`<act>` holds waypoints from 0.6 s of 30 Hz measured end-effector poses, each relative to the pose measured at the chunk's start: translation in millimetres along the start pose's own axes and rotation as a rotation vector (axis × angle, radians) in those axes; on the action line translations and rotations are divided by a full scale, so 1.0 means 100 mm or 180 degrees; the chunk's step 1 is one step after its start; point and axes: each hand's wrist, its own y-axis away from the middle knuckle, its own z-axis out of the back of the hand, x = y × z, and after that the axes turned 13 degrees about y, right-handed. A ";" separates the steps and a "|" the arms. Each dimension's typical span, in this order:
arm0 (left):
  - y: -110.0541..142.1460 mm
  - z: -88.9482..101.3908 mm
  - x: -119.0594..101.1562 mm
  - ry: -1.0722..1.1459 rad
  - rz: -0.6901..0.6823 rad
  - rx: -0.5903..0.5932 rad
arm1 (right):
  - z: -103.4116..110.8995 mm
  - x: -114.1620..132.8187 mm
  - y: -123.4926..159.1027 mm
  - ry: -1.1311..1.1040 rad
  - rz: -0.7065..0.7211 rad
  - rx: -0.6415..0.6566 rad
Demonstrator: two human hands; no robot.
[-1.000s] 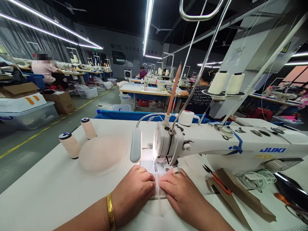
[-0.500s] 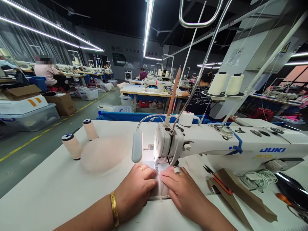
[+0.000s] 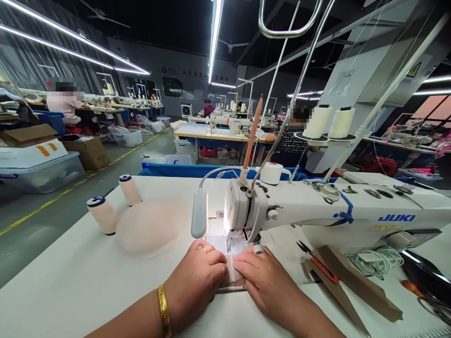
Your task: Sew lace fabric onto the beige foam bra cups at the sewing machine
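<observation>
One left hand (image 3: 198, 276) and one right hand (image 3: 270, 278) flank and press a thin, pale fabric strip (image 3: 229, 268) in front of the white metal sewing machine (image 3: 310, 204), presumably so it lies straight; any pinch cannot be told.

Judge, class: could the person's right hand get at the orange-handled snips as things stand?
Probably yes: the snips lie uncovered, partly on brown card, right of the right hand, with nothing apparent between, though it must first leave the pale strip.
</observation>
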 end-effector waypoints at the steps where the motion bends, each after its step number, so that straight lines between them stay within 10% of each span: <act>1: 0.00 0.00 0.01 0.0034 0.0041 -0.0008 | 0.01 0.00 0.00 -0.0013 -0.0005 -0.0011; 9: -0.02 -0.03 0.12 0.0042 0.0062 -0.0043 | 0.10 0.03 0.00 -0.0249 -0.0046 -0.0098; 18: -0.11 0.05 0.14 0.0461 0.0264 -0.0361 | -0.27 0.04 -0.15 -0.0137 -0.0353 -0.0708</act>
